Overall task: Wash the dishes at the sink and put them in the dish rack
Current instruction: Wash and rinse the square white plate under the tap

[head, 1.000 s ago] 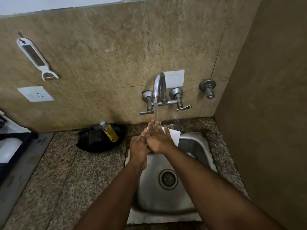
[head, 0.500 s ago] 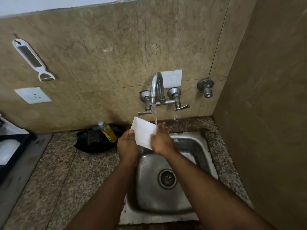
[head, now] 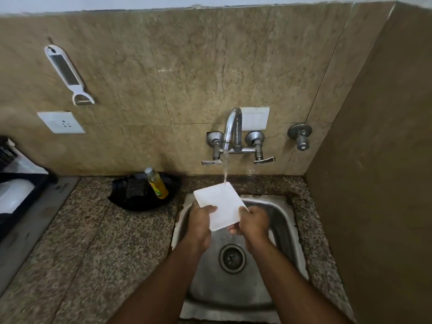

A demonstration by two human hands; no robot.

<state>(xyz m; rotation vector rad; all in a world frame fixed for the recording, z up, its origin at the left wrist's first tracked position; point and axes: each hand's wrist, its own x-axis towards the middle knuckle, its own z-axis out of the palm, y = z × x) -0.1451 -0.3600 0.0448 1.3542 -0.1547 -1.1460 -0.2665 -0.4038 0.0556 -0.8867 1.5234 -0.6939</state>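
The white square plate has come up flat under the water stream — both hands apart now, gripping its near edges.

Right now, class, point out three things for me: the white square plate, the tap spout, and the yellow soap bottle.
white square plate [head: 218, 202], head view, on its flat wet face.
tap spout [head: 231, 127], head view, on the curved chrome neck.
yellow soap bottle [head: 158, 186], head view, on its yellow body.

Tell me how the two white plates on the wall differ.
The left wall plate is a socket with small holes; the right wall plate is split into switch panels without holes. The left one is fully visible above the counter; the right one sits behind the tap, partly hidden. Both are white, rectangular, flush on the tiles.
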